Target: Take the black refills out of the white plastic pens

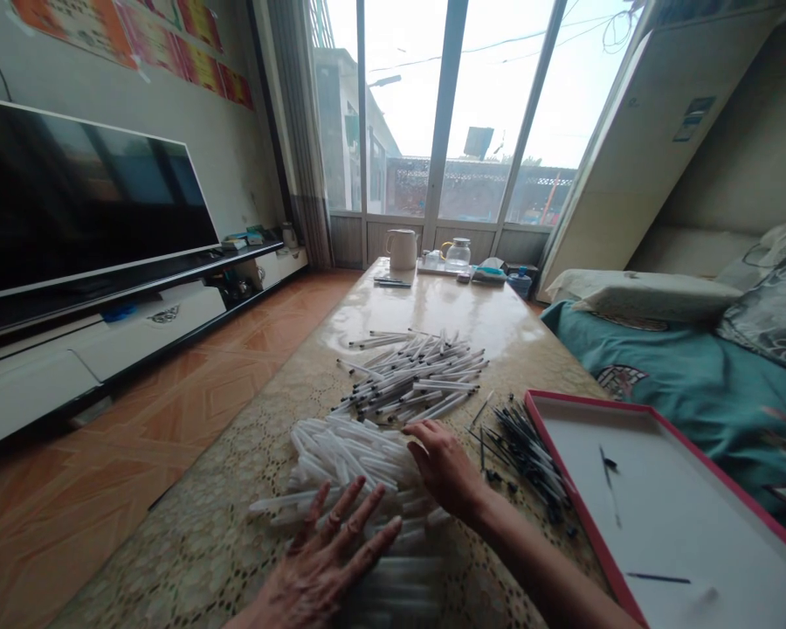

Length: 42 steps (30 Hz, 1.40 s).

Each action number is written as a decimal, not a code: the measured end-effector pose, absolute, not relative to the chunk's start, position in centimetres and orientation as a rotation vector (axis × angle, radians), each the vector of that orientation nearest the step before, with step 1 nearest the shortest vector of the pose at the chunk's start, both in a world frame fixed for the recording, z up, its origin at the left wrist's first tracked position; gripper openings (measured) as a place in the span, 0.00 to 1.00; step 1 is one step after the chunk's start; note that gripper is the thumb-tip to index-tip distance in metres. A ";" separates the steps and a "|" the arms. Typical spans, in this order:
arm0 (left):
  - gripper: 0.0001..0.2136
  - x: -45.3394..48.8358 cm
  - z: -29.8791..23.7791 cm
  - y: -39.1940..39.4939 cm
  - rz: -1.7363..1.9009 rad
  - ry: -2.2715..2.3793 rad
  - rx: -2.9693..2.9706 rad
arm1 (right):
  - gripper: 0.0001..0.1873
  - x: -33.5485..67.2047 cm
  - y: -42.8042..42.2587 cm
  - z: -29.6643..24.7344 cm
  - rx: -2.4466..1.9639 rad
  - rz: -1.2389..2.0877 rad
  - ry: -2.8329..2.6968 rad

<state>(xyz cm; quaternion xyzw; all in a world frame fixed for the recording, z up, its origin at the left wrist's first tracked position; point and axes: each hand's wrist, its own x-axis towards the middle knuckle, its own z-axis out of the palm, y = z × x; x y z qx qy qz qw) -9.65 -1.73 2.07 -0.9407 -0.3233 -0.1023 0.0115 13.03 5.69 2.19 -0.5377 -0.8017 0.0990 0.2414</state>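
Note:
Spread over a heap of white translucent pen barrels, my left hand has its fingers apart and holds nothing that I can see. At the right side of the same heap is my right hand, its fingers bent toward the barrels; whether something lies between them is hidden. Beyond the heap lies a pile of pens with dark ends. To the right of my right hand are dark pen refills in a bunch, with small black caps scattered by them.
A red-rimmed tray at the right holds a few loose pen parts. On the table's far end stand a kettle, a glass teapot and a tissue pack. A bed or sofa with a teal cover borders the right.

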 end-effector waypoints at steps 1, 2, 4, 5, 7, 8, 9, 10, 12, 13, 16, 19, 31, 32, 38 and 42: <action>0.39 -9.8 1.9 -1.2 -0.314 -0.995 -2.930 | 0.15 12.7 6.1 2.2 -1.466 0.259 -2.232; 0.39 -9.9 1.7 -0.7 -0.292 -0.991 -2.921 | 0.15 12.4 6.5 2.2 -1.462 0.249 -2.265; 0.40 -10.0 1.2 0.2 -0.258 -1.008 -2.892 | 0.15 11.6 7.5 2.3 -1.468 0.226 -2.308; 0.41 -9.9 1.1 0.6 -0.242 -1.028 -2.879 | 0.14 11.3 8.0 2.4 -1.479 0.207 -2.327; 0.44 -9.9 0.8 1.1 -0.229 -1.062 -2.871 | 0.12 10.6 9.2 2.6 -1.509 0.158 -2.367; 0.46 -9.8 0.8 1.4 -0.224 -1.070 -2.881 | 0.11 10.3 9.8 2.7 -1.524 0.133 -2.387; 0.48 -9.8 0.8 1.6 -0.214 -1.072 -2.899 | 0.11 10.1 10.4 2.8 -1.538 0.109 -2.410; 0.49 -9.7 0.8 1.7 -0.205 -1.076 -2.918 | 0.11 9.8 11.0 2.9 -1.546 0.090 -2.435; 0.50 -9.7 0.9 1.9 -0.185 -1.095 -2.952 | 0.08 9.4 12.0 2.9 -1.551 0.061 -2.493; 0.50 -9.7 1.0 2.0 -0.171 -1.110 -2.967 | 0.07 9.2 12.3 2.9 -1.547 0.049 -2.523; 0.47 -9.7 1.3 2.0 -0.136 -1.144 -3.016 | 0.13 8.5 12.5 3.1 -1.521 0.011 -2.594; 0.45 -9.8 1.8 1.9 -0.126 -1.159 -3.062 | 0.16 8.4 11.9 3.9 -1.515 -0.035 -2.601; 0.47 -10.5 2.2 1.9 -0.096 -1.118 -3.174 | 0.05 24.9 4.9 8.1 -1.704 0.135 -2.156; 0.46 -10.6 2.1 1.9 -0.094 -1.113 -3.180 | 0.05 26.7 4.0 7.7 -1.716 0.139 -2.124; 0.44 -10.6 3.6 1.7 -0.154 -1.087 -3.170 | 0.10 31.8 1.5 5.2 -1.858 -0.156 -1.927; 0.37 -9.1 5.4 3.6 -0.248 -1.149 -3.136 | 0.15 29.5 4.3 5.2 -1.762 -0.041 -1.989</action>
